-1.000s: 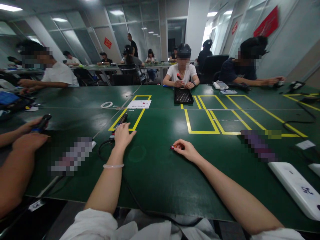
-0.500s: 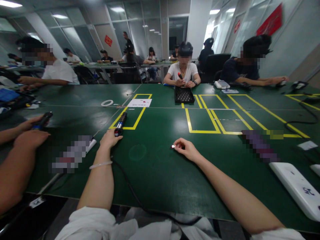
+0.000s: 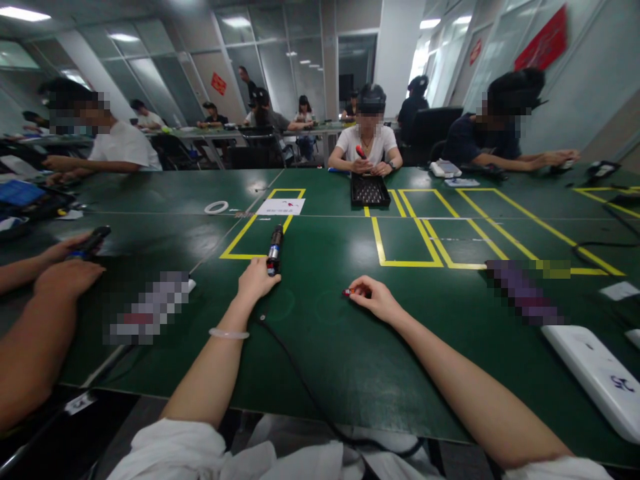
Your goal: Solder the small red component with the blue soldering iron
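- A black cable [image 3: 300,380] runs over the near edge of the green desk [image 3: 325,360].
- The right hand [image 3: 373,299] pinches a small part [image 3: 347,293] between its fingertips, low over the desk; the part shows red, its finer detail too small to tell.
- The left hand [image 3: 257,279], left of it, has its fingers closed round the near end of a tool [image 3: 275,248].
- The tool is slim and cylindrical, mostly black, with blue and silvery bands mid-length and red near the grip; its dark tip points away, by the yellow tape [image 3: 245,256].
- Beyond lies a white card [image 3: 281,206].
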A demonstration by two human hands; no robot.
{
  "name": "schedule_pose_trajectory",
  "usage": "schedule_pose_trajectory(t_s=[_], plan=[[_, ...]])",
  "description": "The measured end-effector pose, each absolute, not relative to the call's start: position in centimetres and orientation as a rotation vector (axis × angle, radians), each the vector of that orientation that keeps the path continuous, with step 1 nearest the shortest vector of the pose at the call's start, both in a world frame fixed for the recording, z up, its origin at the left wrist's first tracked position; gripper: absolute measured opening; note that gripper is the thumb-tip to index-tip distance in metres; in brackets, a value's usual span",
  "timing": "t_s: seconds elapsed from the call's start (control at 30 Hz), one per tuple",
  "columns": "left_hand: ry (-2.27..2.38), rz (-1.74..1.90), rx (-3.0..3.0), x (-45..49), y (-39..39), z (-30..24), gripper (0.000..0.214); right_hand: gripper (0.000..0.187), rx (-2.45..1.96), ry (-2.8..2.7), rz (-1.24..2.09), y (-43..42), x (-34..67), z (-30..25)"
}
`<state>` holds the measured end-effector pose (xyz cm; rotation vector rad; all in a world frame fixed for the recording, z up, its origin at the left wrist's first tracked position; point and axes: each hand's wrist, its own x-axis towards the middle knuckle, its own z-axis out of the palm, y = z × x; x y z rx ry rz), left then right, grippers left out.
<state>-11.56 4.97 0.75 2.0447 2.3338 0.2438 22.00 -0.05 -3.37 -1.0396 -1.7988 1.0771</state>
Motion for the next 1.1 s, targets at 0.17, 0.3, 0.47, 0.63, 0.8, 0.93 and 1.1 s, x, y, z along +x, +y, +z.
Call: schedule_pose_trajectory(t_s=[0.17,0.3,0.47,0.63,0.8,0.93,1.1], plan=[[2.094,0.283,2.279,-4.8,2.8,0.7,0.06,0.019,-0.99,-1.738,1.056,0.2,22.1,-3.7],[1.881,0.334,2.439,-0.4,0.8,0.4,0.062,0.014,-0.959,-1.75,1.031,0.3,22.3,-3.9],[1.72,0.349,2.532,2.3,-1.0,0.3,0.066,0.008,-0.954,-1.843,0.924,0.2,22.4,-3.7],[1.653,0.341,2.529,2.8,-1.4,0.5,0.066,0.003,-0.972,-1.962,0.776,0.0,22.1,-3.5],[1.642,0.354,2.532,2.8,-1.3,0.4,0.066,0.005,-0.989,-2.016,0.715,0.0,21.9,-3.5],[1.676,0.339,2.545,2.9,-1.4,0.2,0.066,0.01,-0.986,-2.0,0.701,0.0,21.9,-3.4],[1.748,0.335,2.551,3.6,-1.5,0.2,0.063,0.013,-0.971,-2.006,0.687,-0.3,21.8,-3.0]])
